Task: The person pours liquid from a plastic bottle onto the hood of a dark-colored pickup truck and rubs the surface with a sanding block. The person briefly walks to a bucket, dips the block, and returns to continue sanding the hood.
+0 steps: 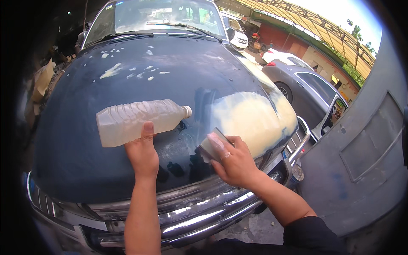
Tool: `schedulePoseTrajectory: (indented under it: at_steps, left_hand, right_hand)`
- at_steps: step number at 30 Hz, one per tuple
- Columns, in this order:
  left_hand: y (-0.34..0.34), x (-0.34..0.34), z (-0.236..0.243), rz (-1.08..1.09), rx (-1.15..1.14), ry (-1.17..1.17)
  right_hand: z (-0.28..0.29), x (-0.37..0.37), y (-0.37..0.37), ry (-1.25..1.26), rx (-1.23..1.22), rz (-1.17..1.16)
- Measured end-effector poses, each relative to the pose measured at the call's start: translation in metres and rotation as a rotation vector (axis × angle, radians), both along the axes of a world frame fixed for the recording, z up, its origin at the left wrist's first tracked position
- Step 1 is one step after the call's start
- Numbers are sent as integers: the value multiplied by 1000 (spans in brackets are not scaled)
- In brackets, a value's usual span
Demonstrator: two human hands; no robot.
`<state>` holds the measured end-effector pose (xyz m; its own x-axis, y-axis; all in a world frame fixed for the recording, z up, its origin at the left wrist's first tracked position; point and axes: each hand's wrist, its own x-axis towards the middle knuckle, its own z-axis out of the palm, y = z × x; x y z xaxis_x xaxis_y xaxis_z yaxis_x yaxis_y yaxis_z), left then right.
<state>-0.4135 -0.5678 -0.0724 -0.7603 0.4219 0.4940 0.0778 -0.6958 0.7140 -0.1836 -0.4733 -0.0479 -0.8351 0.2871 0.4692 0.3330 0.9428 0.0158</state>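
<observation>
In my left hand (143, 155) is a clear plastic bottle (138, 119) of cloudy liquid, tipped onto its side over the dark blue car hood (93, 170). Its narrow neck and pale cap end point to the right; whether the cap has a hole cannot be made out. My right hand (236, 161), whitish residue on its fingers, grips a flat grey sanding block (207, 147) against the hood. The block lies by the lower left edge of a broad cream patch of body filler (242, 117). Wet dark spots (175, 169) show on the hood between the hands.
Small filler spots (111, 71) dot the hood's far left. A chrome bumper bar (212, 221) runs along the near edge. At right stand a grey panel (352, 170) and a grey car (304, 91). The windshield (161, 17) rises at the back.
</observation>
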Motion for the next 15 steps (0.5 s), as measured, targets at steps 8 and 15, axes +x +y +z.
schedulePoseTrajectory:
  at_steps: [8,15]
  left_hand:
    - [9,14,11,13,6,39]
    - [-3,-2,1,44,-30,18]
  right_hand:
    - [54,-61,121,-2,-26,-410]
    - [-1,-3,4,52,18,-42]
